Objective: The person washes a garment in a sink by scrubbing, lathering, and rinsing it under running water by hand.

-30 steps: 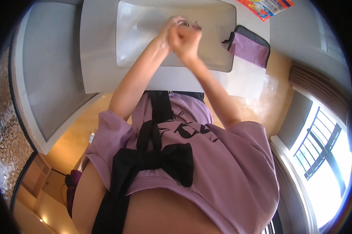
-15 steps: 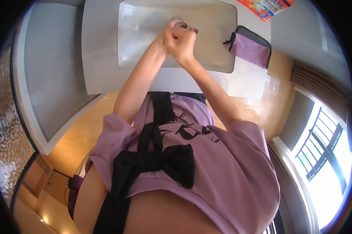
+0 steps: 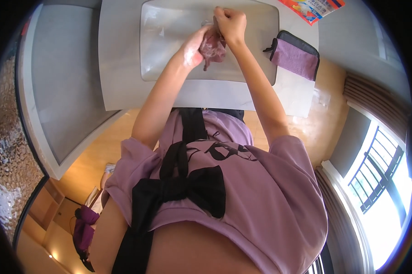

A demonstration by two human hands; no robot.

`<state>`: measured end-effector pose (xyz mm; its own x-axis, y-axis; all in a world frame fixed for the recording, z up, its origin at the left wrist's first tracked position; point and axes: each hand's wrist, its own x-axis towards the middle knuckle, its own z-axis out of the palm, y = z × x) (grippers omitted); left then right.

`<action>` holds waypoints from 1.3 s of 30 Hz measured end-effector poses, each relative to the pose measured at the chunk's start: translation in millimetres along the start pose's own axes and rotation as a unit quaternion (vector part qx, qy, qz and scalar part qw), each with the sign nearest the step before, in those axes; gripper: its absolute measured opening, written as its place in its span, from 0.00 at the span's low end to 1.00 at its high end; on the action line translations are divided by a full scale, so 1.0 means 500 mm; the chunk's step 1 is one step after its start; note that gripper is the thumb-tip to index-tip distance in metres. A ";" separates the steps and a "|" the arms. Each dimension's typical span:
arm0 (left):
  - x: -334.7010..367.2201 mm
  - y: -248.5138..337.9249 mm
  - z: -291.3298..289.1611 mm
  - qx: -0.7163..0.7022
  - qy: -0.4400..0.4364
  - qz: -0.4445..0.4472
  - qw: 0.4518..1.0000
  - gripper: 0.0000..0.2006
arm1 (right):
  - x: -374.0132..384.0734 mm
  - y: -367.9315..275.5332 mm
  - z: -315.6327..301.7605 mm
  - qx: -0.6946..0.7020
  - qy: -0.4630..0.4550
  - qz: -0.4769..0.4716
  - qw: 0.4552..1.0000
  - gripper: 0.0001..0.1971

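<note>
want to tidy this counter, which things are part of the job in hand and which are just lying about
In use:
sudsy reddish cloth, held between left hand and right hand
sink basin, beneath them

Apparently just lying about:
folded purple cloth with black edging, on the counter
colourful packet, untouched

A small mauve-pink cloth [image 3: 213,50], bunched into uneven folds and streaked with white suds, is held over the middle of the basin [image 3: 263,43]. Its left side lies against the left hand [image 3: 196,44], its upper part against the closed right hand [image 3: 232,24]. A narrow, loose tip droops toward the basin's near rim, short of touching it.
</note>
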<state>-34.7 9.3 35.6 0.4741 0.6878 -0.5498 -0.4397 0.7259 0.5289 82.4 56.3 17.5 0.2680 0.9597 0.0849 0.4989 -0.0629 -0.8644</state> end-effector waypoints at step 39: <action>0.035 -0.054 -0.004 -0.048 0.170 0.184 0.967 0.13 | -0.084 -0.034 0.031 -0.012 0.048 -0.071 0.996 0.19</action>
<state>-16.2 1.6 10.2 0.0003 0.8512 -0.5248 -0.6074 0.4171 0.6761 49.6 21.2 21.0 0.2698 0.9289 0.2536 0.5559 0.0648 -0.8287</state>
